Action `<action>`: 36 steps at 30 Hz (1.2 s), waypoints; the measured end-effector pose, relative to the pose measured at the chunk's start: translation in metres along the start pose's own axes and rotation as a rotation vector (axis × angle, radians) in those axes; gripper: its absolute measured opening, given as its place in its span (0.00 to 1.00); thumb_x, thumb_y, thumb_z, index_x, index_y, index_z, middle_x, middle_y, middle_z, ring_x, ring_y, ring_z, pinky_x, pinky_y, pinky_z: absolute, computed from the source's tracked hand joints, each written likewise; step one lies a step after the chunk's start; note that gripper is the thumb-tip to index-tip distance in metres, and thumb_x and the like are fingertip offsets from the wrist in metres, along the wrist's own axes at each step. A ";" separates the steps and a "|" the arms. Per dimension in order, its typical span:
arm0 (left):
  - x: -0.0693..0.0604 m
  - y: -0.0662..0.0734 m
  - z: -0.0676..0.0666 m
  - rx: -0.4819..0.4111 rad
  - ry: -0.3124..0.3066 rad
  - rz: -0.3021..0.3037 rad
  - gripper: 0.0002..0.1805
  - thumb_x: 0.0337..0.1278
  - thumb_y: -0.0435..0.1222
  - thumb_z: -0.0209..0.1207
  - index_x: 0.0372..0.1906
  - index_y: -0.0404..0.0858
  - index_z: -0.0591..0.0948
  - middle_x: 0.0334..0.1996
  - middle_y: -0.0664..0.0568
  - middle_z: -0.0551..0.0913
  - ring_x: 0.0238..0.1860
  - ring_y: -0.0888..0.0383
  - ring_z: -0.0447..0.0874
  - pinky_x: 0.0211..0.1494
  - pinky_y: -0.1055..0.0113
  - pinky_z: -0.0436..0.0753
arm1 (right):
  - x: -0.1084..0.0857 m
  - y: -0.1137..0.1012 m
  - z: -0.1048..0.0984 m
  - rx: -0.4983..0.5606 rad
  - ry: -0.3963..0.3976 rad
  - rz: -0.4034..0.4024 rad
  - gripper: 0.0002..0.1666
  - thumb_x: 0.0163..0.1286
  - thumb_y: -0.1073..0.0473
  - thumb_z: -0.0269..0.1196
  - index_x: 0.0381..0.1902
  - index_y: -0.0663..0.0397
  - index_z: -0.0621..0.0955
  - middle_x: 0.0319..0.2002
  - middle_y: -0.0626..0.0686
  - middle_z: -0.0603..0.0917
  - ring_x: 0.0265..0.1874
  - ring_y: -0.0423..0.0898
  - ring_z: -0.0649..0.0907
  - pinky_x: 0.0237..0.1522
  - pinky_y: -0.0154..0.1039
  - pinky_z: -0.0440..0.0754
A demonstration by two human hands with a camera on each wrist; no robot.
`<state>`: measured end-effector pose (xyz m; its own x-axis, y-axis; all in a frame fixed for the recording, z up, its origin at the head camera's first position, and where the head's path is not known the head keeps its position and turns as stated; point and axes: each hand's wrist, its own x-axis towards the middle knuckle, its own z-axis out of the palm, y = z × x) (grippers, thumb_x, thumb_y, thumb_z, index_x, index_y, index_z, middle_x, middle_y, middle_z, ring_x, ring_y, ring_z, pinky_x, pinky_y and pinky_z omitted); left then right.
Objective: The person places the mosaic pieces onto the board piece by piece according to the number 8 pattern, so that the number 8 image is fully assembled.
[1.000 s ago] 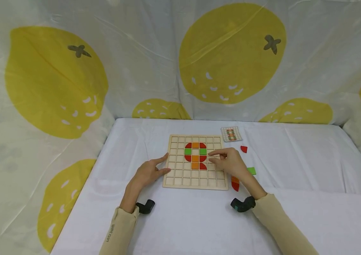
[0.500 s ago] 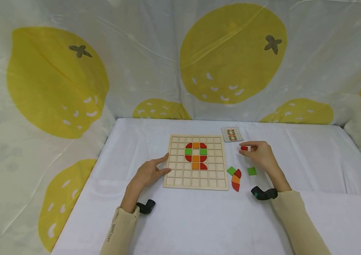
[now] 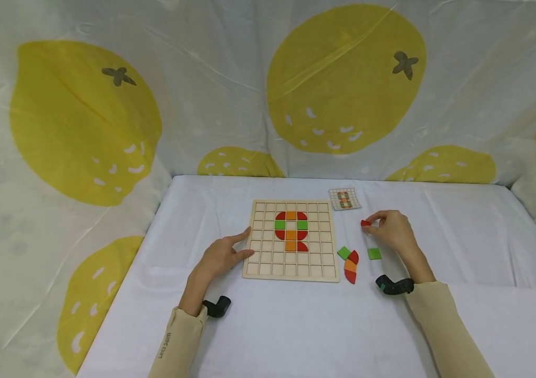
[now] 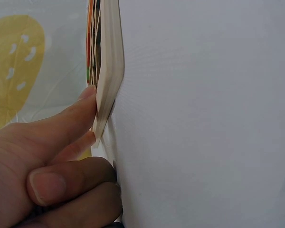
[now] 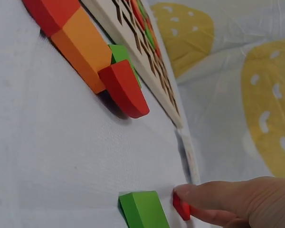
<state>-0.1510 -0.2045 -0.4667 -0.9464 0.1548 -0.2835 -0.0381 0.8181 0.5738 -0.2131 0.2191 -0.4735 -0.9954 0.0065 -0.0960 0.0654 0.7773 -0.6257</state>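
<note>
The wooden grid board (image 3: 268, 268) lies flat on the table, with red, orange and green tiles set in its middle squares. At its left edge my left hand (image 3: 220, 257) rests thumb and index finger, spread apart; the left wrist view has the thumb (image 4: 76, 114) against the board's rim and other fingers curled below. Right of the board my right hand (image 3: 393, 230) pinches a red quarter-circle tile (image 3: 365, 223) between thumb and fingers. In the right wrist view, that red tile (image 5: 181, 207) is close to the white cloth, partly hidden by a fingertip.
A small pattern card (image 3: 344, 199) lies beyond the board's upper right corner. A green square tile (image 3: 374, 254) is just below my right hand. Nearer the board sit another green tile (image 3: 343, 253), an orange tile (image 3: 350, 266) and two red quarter-circles, one nearest the front (image 3: 350, 277).
My right hand has left the board and moved right to the loose red quarter-circle, which it now pinches and has turned slightly. My left hand has stayed at the board's edge.
</note>
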 end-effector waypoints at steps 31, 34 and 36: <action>0.000 -0.001 0.001 -0.003 0.002 -0.008 0.39 0.69 0.51 0.64 0.80 0.52 0.64 0.20 0.50 0.80 0.24 0.60 0.67 0.31 0.65 0.68 | 0.000 -0.007 -0.002 0.005 -0.305 -0.095 0.20 0.64 0.58 0.73 0.54 0.56 0.88 0.18 0.47 0.63 0.22 0.46 0.66 0.25 0.35 0.60; 0.001 -0.001 0.001 -0.004 0.002 -0.004 0.39 0.69 0.51 0.64 0.80 0.53 0.64 0.19 0.50 0.79 0.24 0.60 0.67 0.32 0.66 0.68 | 0.000 -0.008 0.000 -0.010 -0.277 -0.109 0.20 0.62 0.55 0.75 0.51 0.56 0.89 0.19 0.48 0.64 0.21 0.46 0.67 0.24 0.34 0.61; 0.001 -0.002 0.001 -0.004 0.001 -0.001 0.39 0.69 0.52 0.64 0.80 0.53 0.64 0.19 0.51 0.79 0.23 0.60 0.66 0.31 0.66 0.68 | -0.001 -0.008 0.002 -0.030 -0.239 -0.112 0.19 0.61 0.53 0.76 0.47 0.56 0.89 0.20 0.48 0.67 0.22 0.46 0.69 0.24 0.35 0.63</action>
<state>-0.1514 -0.2049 -0.4688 -0.9466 0.1539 -0.2832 -0.0399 0.8159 0.5768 -0.2125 0.2115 -0.4693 -0.9511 -0.2264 -0.2101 -0.0495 0.7833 -0.6197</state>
